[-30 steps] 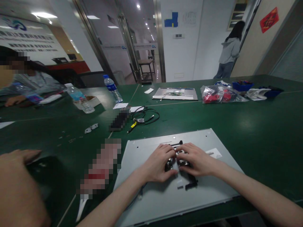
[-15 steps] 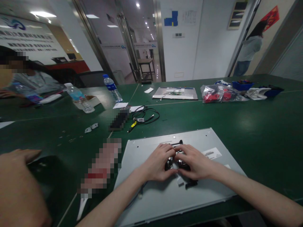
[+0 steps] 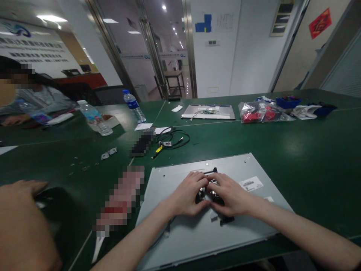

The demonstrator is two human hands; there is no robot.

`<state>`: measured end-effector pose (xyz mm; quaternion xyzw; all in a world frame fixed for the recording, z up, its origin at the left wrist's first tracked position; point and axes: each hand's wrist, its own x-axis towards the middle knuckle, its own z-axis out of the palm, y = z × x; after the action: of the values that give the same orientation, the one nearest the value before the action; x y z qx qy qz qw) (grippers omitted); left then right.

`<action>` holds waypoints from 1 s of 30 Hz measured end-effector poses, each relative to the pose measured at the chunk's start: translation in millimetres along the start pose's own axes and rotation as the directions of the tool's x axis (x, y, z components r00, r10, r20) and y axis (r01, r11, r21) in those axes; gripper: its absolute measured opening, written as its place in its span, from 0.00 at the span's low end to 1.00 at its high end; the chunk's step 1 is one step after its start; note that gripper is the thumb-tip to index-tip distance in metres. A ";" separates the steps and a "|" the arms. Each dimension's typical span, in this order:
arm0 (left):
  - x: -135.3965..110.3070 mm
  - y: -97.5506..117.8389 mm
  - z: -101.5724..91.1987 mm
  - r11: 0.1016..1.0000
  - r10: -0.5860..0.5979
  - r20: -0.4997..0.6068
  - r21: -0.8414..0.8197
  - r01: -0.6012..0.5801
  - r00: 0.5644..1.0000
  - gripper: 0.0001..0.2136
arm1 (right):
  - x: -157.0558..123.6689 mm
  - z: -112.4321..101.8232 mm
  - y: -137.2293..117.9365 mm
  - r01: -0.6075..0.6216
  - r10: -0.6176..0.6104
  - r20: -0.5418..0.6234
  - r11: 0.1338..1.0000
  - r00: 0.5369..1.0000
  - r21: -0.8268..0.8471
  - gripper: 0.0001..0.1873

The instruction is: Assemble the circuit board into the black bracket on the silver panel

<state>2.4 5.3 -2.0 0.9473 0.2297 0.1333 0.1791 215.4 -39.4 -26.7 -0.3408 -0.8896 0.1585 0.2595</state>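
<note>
A large grey metal panel (image 3: 180,241), like the back of a flat screen, lies on the green table. Both hands meet over its middle, fingers curled around a black part with shiny metal areas (image 3: 216,195). My left hand (image 3: 187,194) closes on its left side, my right hand (image 3: 231,194) on its right. The fingertips nearly touch and cover most of the part, so its exact kind is hidden. Black ends (image 3: 227,221) and a small pale block (image 3: 213,215) show below my right hand. A thin cable (image 3: 167,227) runs beside my left wrist.
Beyond the panel lie a coiled black cable (image 3: 188,139), a blurred-out dark object (image 3: 142,143), and another screen panel (image 3: 208,113). Bottles (image 3: 134,105) and a plastic bag with red items (image 3: 265,113) stand farther back. Another person's arm (image 3: 22,226) reaches in at left.
My hands stay almost in place around the black part, with only a slight shift of the right one. A person at the far right doorway has mostly gone from view.
</note>
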 end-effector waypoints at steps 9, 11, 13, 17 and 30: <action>1.0 1.1 -1.4 1.000 0.005 -0.007 0.000 -0.005 1.000 0.14 | -0.1 -2.2 2.5 0.008 -0.009 0.016 1.000 1.000 0.025 0.20; 1.0 1.2 -1.4 1.000 0.004 -0.001 0.003 -0.004 1.000 0.15 | -0.6 -3.4 3.2 0.015 -0.016 0.019 0.999 1.000 0.029 0.21; 0.6 1.1 -1.2 1.000 0.004 0.002 0.003 -0.004 1.000 0.16 | -1.0 -5.0 3.2 0.023 -0.024 0.028 0.999 0.999 0.030 0.21; -0.2 1.0 -1.0 1.000 0.005 0.002 0.001 -0.005 1.000 0.17 | -0.9 -9.0 1.7 0.037 -0.038 0.029 0.999 0.999 0.028 0.22; -0.3 -0.4 0.7 1.000 0.011 -0.009 -0.001 -0.011 1.000 0.15 | -1.0 -11.1 4.4 0.071 -0.070 0.047 0.997 0.996 -0.007 0.17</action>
<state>2.2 5.3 -2.8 0.9478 0.2254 0.1387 0.1777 224.6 -35.7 -20.0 -0.3066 -0.9076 0.1531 0.2425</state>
